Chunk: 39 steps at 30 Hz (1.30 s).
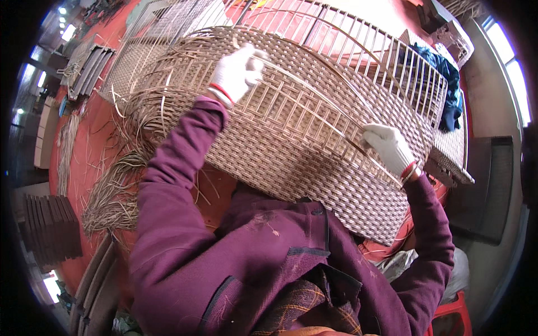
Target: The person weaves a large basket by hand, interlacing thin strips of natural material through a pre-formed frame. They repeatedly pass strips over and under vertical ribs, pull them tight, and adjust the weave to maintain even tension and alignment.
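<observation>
A large panel of brown woven wicker (269, 147) lies tilted across in front of me, tightly woven nearest me, with bare thin rods along its far side. My left hand (238, 73), in a white glove with a red cuff band, is closed at the upper left of the panel. My right hand (389, 148), gloved the same way, is closed near the panel's right end. A pale flat wicker strip (311, 88) arcs between the two hands over the panel. The fingertips at the strip are partly hidden.
Many loose strip ends (143, 115) fan out from the panel's left end. A bundle of strips (115, 193) lies on the red floor (89, 148). Dark slatted pieces (51, 227) stand at the left. A red stool (455, 313) is at the lower right, blue cloth (448, 84) at the upper right.
</observation>
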Tool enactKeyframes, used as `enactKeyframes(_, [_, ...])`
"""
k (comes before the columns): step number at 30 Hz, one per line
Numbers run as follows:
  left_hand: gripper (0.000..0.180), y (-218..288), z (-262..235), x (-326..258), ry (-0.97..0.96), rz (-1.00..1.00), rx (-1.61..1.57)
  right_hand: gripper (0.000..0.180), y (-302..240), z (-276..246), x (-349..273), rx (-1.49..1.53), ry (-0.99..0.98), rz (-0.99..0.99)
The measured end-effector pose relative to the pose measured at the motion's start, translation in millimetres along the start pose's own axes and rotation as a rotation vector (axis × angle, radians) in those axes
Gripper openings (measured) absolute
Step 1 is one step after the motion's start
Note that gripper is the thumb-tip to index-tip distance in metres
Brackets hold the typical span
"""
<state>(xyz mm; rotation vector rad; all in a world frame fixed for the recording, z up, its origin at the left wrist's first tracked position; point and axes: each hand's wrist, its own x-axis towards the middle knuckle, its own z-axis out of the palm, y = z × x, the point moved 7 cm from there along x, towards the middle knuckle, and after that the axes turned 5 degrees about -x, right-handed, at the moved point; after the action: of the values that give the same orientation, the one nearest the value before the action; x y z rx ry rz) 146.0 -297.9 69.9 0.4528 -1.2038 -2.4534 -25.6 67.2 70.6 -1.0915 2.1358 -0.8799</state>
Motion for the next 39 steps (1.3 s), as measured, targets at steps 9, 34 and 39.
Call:
enactKeyframes(9, [0.043, 109, -187, -28, 0.554, 0.186, 0.0, 0.038, -20, 20, 9, -0.187, -0.117, -0.022])
enactKeyframes(34, [0.042, 143, -285, -11, 0.462, 0.168, 0.125, 0.03, 1, -49, 27, -0.565, -0.026, -0.048])
enactKeyframes(39, [0.041, 132, -280, -7, 0.504, 0.132, 0.185, 0.03, 46, -69, -12, -0.52, -0.044, 0.079])
